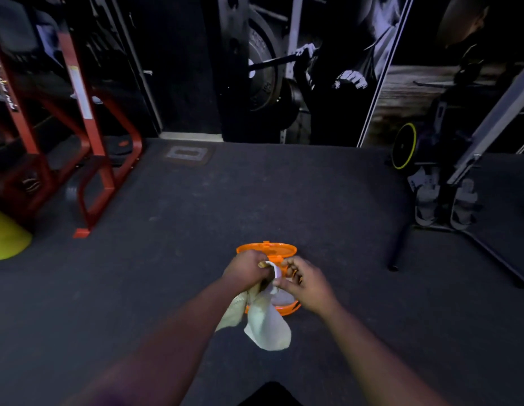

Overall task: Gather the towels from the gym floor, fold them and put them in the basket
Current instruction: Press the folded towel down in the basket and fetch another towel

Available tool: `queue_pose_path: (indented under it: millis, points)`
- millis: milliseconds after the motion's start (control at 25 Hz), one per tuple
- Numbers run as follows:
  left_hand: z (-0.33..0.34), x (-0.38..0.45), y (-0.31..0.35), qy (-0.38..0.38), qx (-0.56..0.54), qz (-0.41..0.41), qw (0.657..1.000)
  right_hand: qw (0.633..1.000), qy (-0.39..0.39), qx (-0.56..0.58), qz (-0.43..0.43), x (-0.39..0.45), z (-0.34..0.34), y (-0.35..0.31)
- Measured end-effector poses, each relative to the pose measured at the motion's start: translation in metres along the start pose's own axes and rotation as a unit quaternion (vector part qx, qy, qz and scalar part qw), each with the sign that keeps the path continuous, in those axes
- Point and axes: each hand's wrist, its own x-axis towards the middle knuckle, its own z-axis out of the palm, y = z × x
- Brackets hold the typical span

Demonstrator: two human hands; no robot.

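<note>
While both arms are reaching forward over the dark rubber gym floor [196,230], the left hand [246,266] is gripping the top of a pale cream cloth towel [266,323], its fingers curled round the bunched fabric. The towel is hanging down from that grip in loose folds, its lower end dangling in front of the near rim of the orange plastic basket [266,249]. The right hand [306,284] is sitting just beside the left, its thumb and fingers pinching the same towel at an upper corner. The basket is standing on the floor directly beneath the hands, mostly hidden by them and by the towel; a pale patch is showing inside it, though what it is cannot be told. A red steel rack [93,159] is standing at the far left, with a yellow cone-like object [7,235] near its foot. A black wheel with a yellow rim [404,146] is resting at the far right.
</note>
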Motion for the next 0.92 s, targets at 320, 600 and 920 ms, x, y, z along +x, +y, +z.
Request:
queue_pose_path:
  millis: [320, 600, 920]
  points:
    - [-0.019, 0.008, -0.009, 0.007, 0.085, 0.042, 0.996, 0.994, 0.025, -0.094, -0.046, 0.021, -0.013, -0.013]
    - [-0.035, -0.013, -0.078, 0.005, 0.149, 0.004, 0.989, 0.98, 0.188, -0.067, -0.021, 0.04, -0.026, -0.026]
    - [-0.063, -0.015, -0.152, 0.119, -0.28, -0.074, 0.95, 0.96, 0.256, -0.062, 0.098, 0.047, -0.067, -0.005]
